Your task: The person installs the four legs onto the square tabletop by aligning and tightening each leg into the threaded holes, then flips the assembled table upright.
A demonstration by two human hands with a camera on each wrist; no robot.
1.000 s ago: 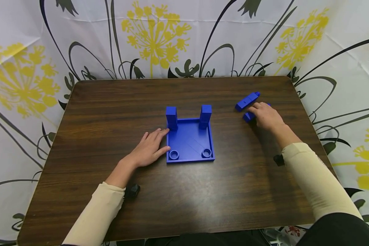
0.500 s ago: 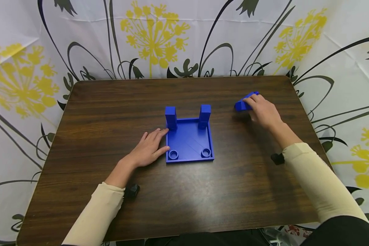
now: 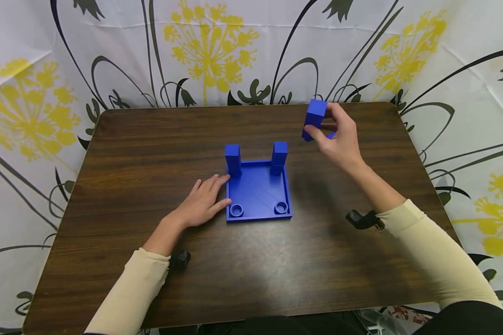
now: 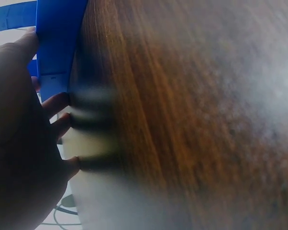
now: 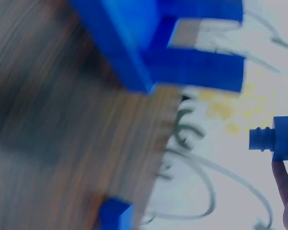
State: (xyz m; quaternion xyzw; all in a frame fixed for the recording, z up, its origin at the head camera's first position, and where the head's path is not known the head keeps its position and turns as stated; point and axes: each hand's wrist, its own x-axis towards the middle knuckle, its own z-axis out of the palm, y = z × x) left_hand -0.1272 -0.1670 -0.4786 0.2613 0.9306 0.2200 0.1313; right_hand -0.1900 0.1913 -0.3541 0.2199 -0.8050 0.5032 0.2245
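Note:
My right hand holds a square blue table leg upright above the back right of the table, thumb on its near side. Its ridged, screw-like end shows in the right wrist view. Left of it lies a square blue tabletop with a raised rim, underside up. Two blue legs, left and right, stand in its back corners; both front corners have round sockets, left and right. Against the tabletop's left edge rests my left hand, fingers extended.
Partly hidden behind my right hand, another blue leg lies on the brown wooden table. A flower-patterned curtain hangs just past the table's back edge and along both sides.
My right hand has picked up one of the loose blue legs, turned it upright and moved it up and left. The left hand and the tabletop have stayed put.

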